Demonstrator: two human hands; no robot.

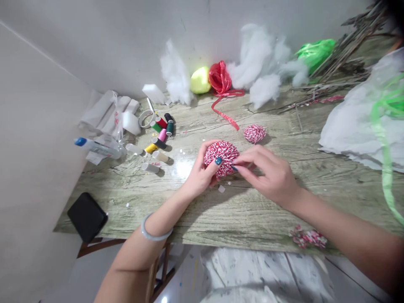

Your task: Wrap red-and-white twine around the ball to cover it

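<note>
A large round ball wrapped in red-and-white twine [224, 156] is held just above the wooden table, near its middle. My left hand [202, 170] grips it from the left, the thumb pressed on its front. At its right side my right hand [268, 170] pinches with thumb and forefinger against the twine; whatever lies between those fingertips is too small to make out. Behind my right hand rests a smaller ball of red-and-white twine [254, 133]. Small white scraps [221, 189] lie under the large ball.
Several thread spools [159, 143], a tape roll [147, 119] and a blue-capped bottle [97, 147] stand left. Red ribbon [220, 80], white stuffing [259, 59] and dry twigs [347, 50] line the wall. A black case [87, 216] sits at the left front corner; pink-white tufts [307, 237] at the front edge.
</note>
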